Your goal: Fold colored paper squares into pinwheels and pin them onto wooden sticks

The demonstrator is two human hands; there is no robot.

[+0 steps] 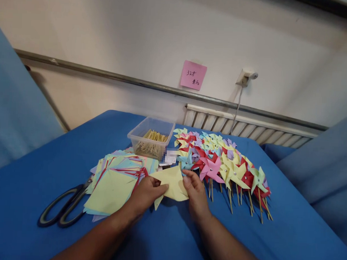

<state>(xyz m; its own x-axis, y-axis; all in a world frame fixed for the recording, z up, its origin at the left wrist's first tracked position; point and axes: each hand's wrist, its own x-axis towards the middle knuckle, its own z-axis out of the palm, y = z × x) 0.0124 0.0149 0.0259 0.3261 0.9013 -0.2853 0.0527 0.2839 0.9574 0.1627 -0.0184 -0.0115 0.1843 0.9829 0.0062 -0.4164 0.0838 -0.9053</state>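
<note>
Head view: left hand (pixel 146 194) and right hand (pixel 195 192) pinch a yellow sheet (pixel 171 183) mid-table, fingers closed on opposite edges to fold it.

Blurred label (pixel 169 157) beside the stick box (pixel 151 137)
</note>
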